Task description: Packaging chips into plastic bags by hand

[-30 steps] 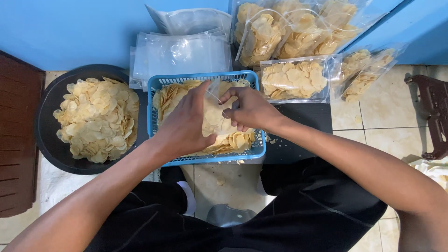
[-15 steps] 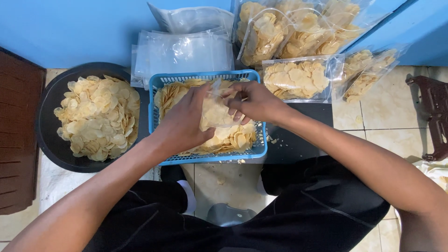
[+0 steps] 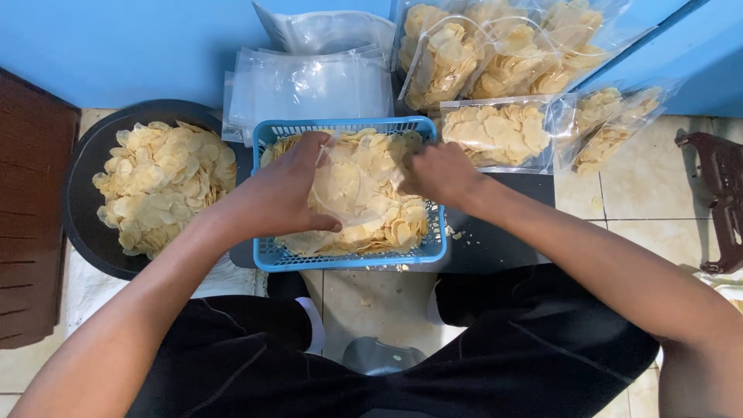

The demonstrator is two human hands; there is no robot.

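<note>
We see our left hand and right hand, fingers clamped on one clear bag over one blue basket; one black bowl sits beside it.

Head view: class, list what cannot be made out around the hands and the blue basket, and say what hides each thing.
- Clear plastic bag: its lower part is hidden in the head view by the left hand.
- Right hand fingertips: curled under, so its grip is unclear.
- Blue basket bottom: covered by the chips.
- Black basin right rim: hidden by the left forearm.
- Filled chip bags: cut off by the top edge.
</note>
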